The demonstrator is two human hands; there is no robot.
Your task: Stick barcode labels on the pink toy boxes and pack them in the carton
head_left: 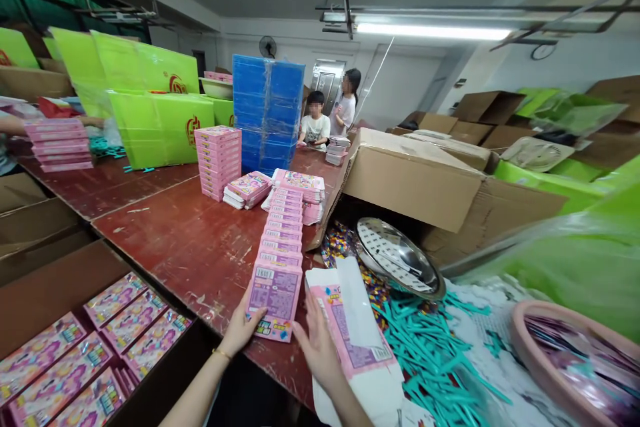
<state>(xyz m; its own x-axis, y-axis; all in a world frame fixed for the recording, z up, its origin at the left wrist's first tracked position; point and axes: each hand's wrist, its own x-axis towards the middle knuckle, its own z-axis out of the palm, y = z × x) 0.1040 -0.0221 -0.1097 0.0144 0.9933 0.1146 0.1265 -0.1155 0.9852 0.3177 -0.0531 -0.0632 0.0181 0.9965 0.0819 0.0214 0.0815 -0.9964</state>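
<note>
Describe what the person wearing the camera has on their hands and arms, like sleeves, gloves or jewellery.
Both hands are bare, with no gloves. The left hand has a thin gold-coloured bracelet at the wrist, and the forearm behind it is uncovered, with no sleeve in view. The right hand shows no ring, watch or band, and its forearm is also sleeveless as far as the picture reaches. No markings are visible on either arm.

both forearms reach forward, left hand [243, 328] and right hand [316, 347] apparently flat, fingers [256, 315] spread.
</note>
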